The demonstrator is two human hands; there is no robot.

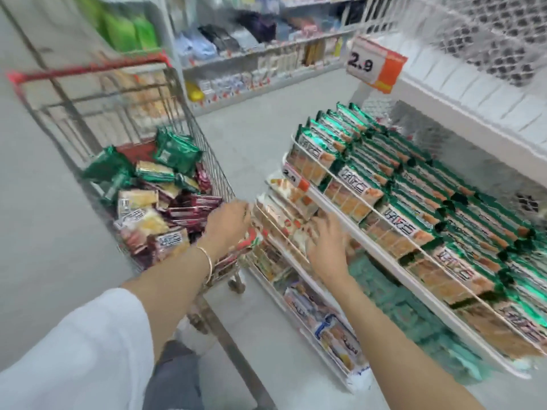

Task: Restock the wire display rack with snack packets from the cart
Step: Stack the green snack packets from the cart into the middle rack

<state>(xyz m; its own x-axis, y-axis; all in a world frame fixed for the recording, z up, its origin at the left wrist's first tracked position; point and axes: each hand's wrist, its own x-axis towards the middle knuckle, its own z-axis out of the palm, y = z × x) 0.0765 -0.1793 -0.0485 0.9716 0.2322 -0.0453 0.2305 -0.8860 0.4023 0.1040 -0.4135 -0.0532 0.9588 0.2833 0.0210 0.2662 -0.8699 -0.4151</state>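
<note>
Closest of all was a white sleeve (74,350) on the left arm, with a thin bracelet (208,261) at the wrist. The left hand (228,224) was low between the cart (213,167) and the wire display rack (384,260). Its fingers looked bent, but the picture was too blurry to tell if they held a packet. The right hand (327,250) had its fingers spread out and loose. They lay on the pale packets (284,214) in the middle row of the rack and gripped nothing. The snack packets (154,208) still to go out were in a messy heap in the cart, just left of the hands. Some were green, some dark red and some pale. Above the hands, the top row of green packets (414,184) looked full and neat. The job right then seemed to be tidying the middle row to make room. To do it well, the person should push the packets back gently and keep them standing straight. Each new one should go with its own kind, with its name facing out. Farther off hung a price sign (374,65), and past it were blurry shop shelves (251,54).
</note>
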